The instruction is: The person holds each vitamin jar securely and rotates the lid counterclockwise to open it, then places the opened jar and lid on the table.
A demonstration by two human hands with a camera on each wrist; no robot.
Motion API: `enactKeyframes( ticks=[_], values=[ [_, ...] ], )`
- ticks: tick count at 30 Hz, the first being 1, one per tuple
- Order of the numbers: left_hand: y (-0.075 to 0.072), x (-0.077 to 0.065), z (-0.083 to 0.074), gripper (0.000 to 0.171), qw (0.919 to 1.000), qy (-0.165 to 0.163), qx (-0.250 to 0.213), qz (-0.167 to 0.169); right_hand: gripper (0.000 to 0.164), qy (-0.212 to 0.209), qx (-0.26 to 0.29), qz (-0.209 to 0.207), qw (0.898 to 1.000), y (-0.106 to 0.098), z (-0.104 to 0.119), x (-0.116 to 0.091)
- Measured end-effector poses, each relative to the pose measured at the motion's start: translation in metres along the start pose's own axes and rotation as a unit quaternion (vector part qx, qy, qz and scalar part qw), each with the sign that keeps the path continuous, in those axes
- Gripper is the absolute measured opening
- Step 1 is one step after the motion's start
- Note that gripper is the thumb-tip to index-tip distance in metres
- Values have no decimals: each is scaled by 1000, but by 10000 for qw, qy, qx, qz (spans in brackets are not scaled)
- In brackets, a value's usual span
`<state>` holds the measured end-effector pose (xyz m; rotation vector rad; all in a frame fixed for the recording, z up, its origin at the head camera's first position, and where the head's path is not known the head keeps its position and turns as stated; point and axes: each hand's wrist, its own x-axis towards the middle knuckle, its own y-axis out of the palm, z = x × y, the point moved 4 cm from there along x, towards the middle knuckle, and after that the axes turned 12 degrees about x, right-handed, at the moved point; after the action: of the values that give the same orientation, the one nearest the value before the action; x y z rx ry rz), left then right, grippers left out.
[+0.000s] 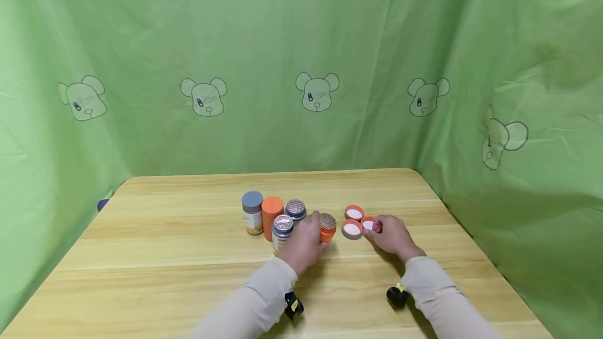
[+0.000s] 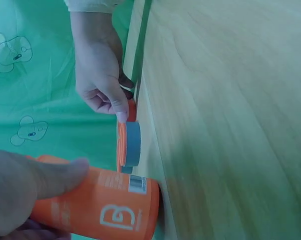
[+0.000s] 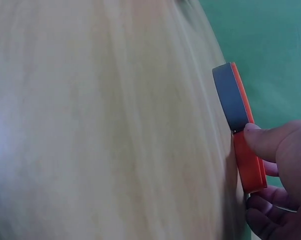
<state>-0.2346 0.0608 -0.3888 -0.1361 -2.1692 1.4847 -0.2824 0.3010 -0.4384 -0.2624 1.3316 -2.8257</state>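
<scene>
My left hand (image 1: 303, 242) grips an orange bottle (image 2: 105, 200) by its side, thumb along the label. A silver foil seal (image 1: 327, 222) covers its mouth, and its base is close to the tabletop in the left wrist view. To the right, my right hand (image 1: 392, 235) pinches an orange lid (image 3: 248, 162) at its rim; the lid lies with its white lining up. Touching it is a grey lid with an orange inside (image 3: 230, 97), also upturned. Another upturned grey lid (image 1: 354, 213) sits just behind. The palm side of the left hand is hidden.
Left of my left hand stand a grey-capped bottle (image 1: 252, 213), an orange-capped bottle (image 1: 272, 217) and two foil-sealed grey bottles, one in front (image 1: 282, 229) and one behind (image 1: 296, 209). All are on a wooden table (image 1: 165, 239), with green curtain (image 1: 264, 30) around it.
</scene>
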Motion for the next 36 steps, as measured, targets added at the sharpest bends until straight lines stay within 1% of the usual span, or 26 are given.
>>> enactKeyframes(
  ticks=[3,6,9,12,14,17,19,22,24,27,29,31,33,36],
  values=[
    [-2,1,-4,61,9982,130,272,-510,32,52,0,13,10000,0,2,0],
    [-3,1,-7,60,9934,258,622,-927,31,83,-43,22,10000,1,2,0],
    [-3,1,-9,57,9898,329,852,-1095,31,64,-86,3,9999,1,3,-1],
    [-3,0,-10,54,9878,351,1015,-1125,31,73,-77,12,9999,1,3,-2],
    [-4,0,-11,52,9880,346,1034,-1098,30,108,-44,16,9999,1,4,-2],
    [-6,0,-11,53,9896,318,983,-1003,29,202,-12,26,9998,0,5,-3],
    [-10,-1,-11,55,9916,353,771,-980,30,269,25,48,9996,-1,5,-4],
    [-22,-3,-9,59,9924,408,327,-1114,32,379,137,34,9992,-3,6,-6],
    [-35,-4,-5,57,9908,400,19,-1292,35,445,241,-30,9987,-6,7,-8],
    [-55,-6,10,57,9848,261,-241,-1698,37,451,392,-232,9979,-11,8,-12],
    [-66,-6,27,60,9801,68,-402,-1944,38,429,534,-351,9970,-14,11,-14],
    [-73,-7,49,65,9751,-205,-562,-2135,37,357,777,-445,9953,-16,15,-16],
    [-75,-10,71,69,9709,-542,-766,-2205,33,263,1045,-478,9930,-15,22,-19],
    [-71,-16,102,73,9680,-1138,-966,-2016,26,65,1441,-443,9885,-11,35,-23]
  ],
)
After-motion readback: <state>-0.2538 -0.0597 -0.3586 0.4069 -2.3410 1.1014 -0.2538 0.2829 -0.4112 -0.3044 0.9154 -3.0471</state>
